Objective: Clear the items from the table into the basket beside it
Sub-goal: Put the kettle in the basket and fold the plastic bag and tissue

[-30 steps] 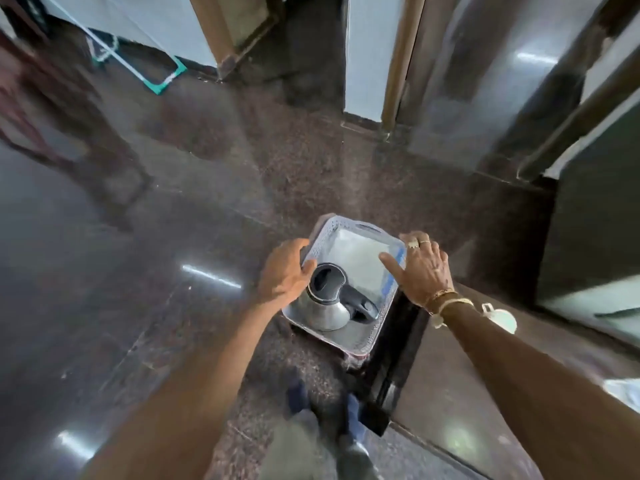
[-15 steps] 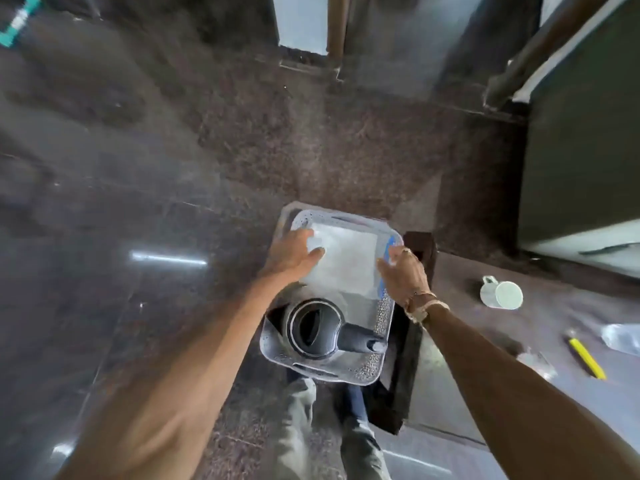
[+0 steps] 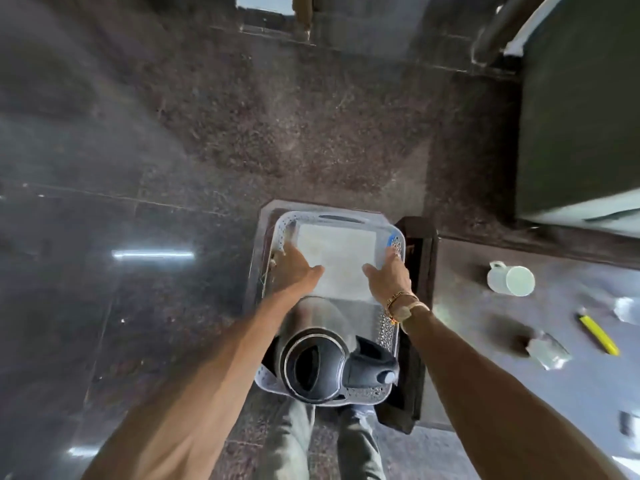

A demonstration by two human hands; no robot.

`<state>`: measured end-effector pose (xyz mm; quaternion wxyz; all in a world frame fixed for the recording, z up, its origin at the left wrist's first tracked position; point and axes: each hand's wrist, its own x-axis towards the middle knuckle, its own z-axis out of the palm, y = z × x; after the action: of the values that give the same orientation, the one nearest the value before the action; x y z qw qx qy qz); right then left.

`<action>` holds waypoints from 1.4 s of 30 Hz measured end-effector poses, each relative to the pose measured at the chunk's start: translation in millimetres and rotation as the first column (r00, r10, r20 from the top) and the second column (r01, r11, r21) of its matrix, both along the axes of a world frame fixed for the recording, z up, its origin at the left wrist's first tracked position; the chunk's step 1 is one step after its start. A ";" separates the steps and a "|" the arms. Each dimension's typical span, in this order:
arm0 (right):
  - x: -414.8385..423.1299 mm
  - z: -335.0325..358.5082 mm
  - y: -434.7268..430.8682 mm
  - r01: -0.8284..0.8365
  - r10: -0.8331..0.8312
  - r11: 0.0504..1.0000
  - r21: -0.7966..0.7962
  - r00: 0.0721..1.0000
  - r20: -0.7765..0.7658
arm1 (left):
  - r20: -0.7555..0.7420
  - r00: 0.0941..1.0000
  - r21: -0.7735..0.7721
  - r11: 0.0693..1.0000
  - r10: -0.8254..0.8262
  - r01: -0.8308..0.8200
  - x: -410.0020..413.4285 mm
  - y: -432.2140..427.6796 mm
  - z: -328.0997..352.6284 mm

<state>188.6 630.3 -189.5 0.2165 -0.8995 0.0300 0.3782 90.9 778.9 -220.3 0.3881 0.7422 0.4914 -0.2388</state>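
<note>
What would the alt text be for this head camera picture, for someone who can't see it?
Seen from above, both hands, left and right, press a white sheet into a perforated basket on the floor holding a steel kettle. A mug and yellow pen remain on the table.

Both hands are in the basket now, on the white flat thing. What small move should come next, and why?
Probably let go and take the right hand to the white mug: the white sheet already lies in the basket beside the kettle, while the mug remains on the table.
</note>
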 end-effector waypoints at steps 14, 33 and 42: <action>-11.5 -4.5 -1.6 -0.016 0.003 0.996 0.083 0.987 0.160 | 0.219 0.808 -0.272 0.829 0.548 -0.488 -6.0 13.8 16.4; 36.8 107.2 8.6 -0.291 0.166 0.931 0.221 0.875 0.455 | 0.569 0.818 0.101 0.980 0.087 -0.174 16.0 22.1 113.6; 62.2 239.9 -3.3 -0.654 0.533 0.732 0.193 0.725 0.435 | 0.813 0.580 -0.099 0.994 0.050 0.053 69.4 -0.5 263.4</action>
<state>250.9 627.1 50.3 0.2321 -0.8622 -0.3672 0.2607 160.3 778.4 43.1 0.6111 0.7464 0.2438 0.1002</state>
